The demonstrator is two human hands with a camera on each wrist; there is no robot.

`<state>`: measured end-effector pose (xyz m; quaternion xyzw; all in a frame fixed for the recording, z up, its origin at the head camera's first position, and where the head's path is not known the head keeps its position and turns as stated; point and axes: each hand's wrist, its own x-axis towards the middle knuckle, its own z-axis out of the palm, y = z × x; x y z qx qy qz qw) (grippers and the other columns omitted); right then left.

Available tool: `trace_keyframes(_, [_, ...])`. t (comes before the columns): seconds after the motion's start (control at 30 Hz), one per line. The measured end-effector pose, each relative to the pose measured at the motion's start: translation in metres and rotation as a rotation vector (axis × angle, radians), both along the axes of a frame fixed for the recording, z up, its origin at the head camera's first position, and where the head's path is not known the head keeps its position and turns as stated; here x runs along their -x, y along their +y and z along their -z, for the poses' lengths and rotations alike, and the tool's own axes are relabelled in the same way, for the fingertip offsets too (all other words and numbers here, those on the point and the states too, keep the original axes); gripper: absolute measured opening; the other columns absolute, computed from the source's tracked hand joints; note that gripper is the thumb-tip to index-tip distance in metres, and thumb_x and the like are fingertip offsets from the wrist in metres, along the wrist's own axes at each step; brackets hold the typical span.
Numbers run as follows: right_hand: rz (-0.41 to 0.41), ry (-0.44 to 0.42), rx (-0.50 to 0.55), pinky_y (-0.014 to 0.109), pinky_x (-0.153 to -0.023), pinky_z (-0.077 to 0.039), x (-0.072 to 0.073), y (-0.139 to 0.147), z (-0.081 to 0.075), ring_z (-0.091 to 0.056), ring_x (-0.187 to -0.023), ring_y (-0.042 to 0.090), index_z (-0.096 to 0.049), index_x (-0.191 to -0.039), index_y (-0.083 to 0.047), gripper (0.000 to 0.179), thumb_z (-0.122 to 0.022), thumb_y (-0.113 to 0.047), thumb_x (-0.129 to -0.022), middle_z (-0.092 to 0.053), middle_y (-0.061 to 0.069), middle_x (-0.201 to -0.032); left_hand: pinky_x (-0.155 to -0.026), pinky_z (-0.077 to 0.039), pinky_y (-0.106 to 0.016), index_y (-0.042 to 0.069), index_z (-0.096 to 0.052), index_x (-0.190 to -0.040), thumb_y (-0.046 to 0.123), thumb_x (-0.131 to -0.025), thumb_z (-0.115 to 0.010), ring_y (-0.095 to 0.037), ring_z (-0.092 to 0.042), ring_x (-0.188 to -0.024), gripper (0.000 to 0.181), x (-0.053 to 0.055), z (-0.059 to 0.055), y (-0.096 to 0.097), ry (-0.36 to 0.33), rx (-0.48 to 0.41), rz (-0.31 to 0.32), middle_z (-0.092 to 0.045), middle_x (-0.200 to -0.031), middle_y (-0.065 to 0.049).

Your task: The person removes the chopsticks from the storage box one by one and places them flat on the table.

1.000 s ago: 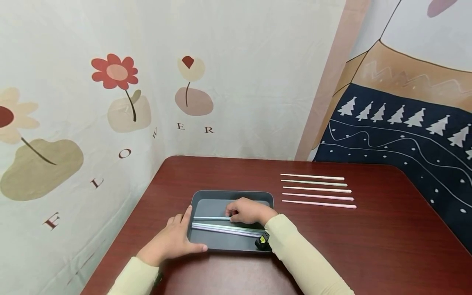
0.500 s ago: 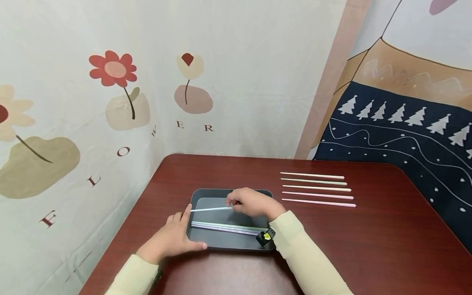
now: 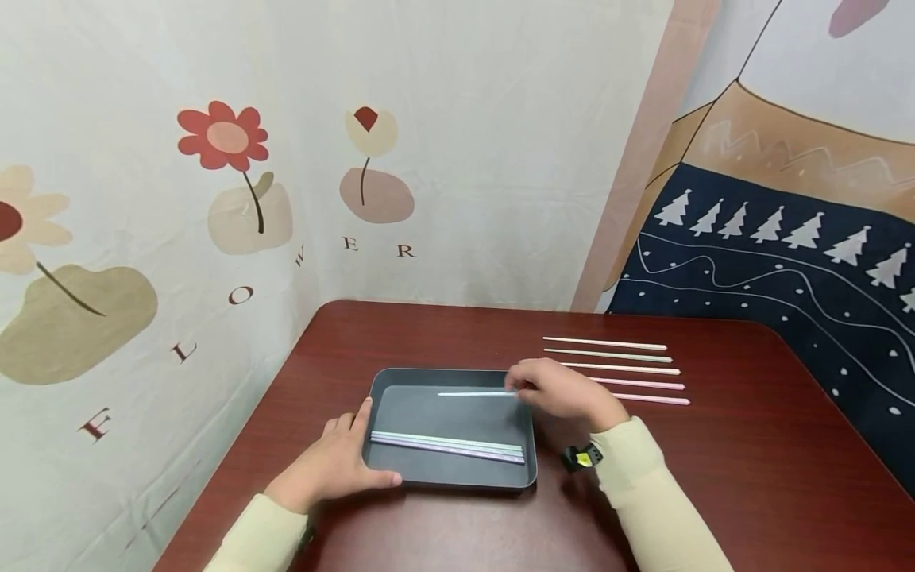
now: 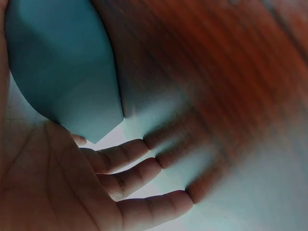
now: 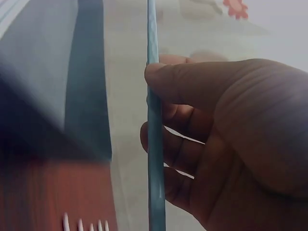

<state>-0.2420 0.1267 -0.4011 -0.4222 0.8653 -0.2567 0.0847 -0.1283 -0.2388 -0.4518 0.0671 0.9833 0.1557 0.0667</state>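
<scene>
Starting at the left, our left hand [image 3: 336,461] rests against the near-left corner of the dark grey, rectangular, round-cornered tray [image 3: 429,413], forefinger by the left wall and thumb along the near wall; its fingers are nearly straight and apart, touching the rim without clenching it. That light steadying seems right to us: enough contact to stop the tray sliding on the glossy red-brown wooden table [image 3: 700,477], no more. Inside, toward the near side, a close bundle of slim pale green and lilac sticks [image 3: 447,446] lies side by side, running left to right. Above the far part of the tray floor is the slim, pale blue, straight stick [image 3: 472,394], its free end pointing left. To manage it well, we would hold it level, clear of the tray's right wall, and pinch only firmly enough to prevent it swivelling. Our right hand [image 3: 565,389] is clamped on that stick, thumb on one side and fingers on the other, near the tray's far-right corner. Its back faces up, and the pale yellow sleeve [image 3: 650,485] comes in from the lower right, with the hand angled leftward from the wrist. Beyond, on the table, a row of five slim tapered cream, green and pink sticks [image 3: 622,369] lies spaced apart, three partly hidden behind the hand.
</scene>
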Motion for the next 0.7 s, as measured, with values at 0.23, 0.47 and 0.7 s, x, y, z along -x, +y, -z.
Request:
trace_keyframes(0.23, [0.087, 0.001, 0.012, 0.032, -0.074, -0.049, 0.003, 0.059, 0.009, -0.055, -0.080, 0.009, -0.068, -0.098, -0.016, 0.016, -0.063, -0.001, -0.094, -0.060, -0.009, -0.090, -0.089, -0.049, -0.052, -0.003, -0.017, -0.156, 0.086, -0.057, -0.070, -0.044, -0.042, -0.126, 0.144, 0.000, -0.001, 0.000, -0.019, 0.001, -0.011, -0.046, -0.136, -0.026])
trace_keyframes(0.47, [0.203, -0.022, -0.021, 0.032, -0.072, -0.048, 0.001, 0.105, 0.020, -0.055, -0.078, 0.011, -0.068, -0.096, -0.014, 0.016, -0.063, 0.000, -0.093, -0.058, -0.010, -0.083, -0.089, -0.049, -0.051, -0.003, -0.016, -0.156, 0.087, -0.057, -0.069, -0.044, -0.042, -0.126, 0.145, 0.000, -0.002, 0.000, -0.015, -0.003, -0.006, -0.046, -0.136, -0.026])
trace_keyframes(0.7, [0.223, 0.017, -0.078, 0.033, -0.072, -0.046, -0.002, 0.133, 0.035, -0.052, -0.079, 0.008, -0.066, -0.094, -0.016, 0.018, -0.064, 0.002, -0.091, -0.056, -0.012, -0.083, -0.089, -0.049, -0.052, -0.003, -0.016, -0.156, 0.087, -0.056, -0.069, -0.044, -0.042, -0.126, 0.145, 0.000, -0.001, 0.000, -0.020, 0.002, -0.004, -0.046, -0.136, -0.026])
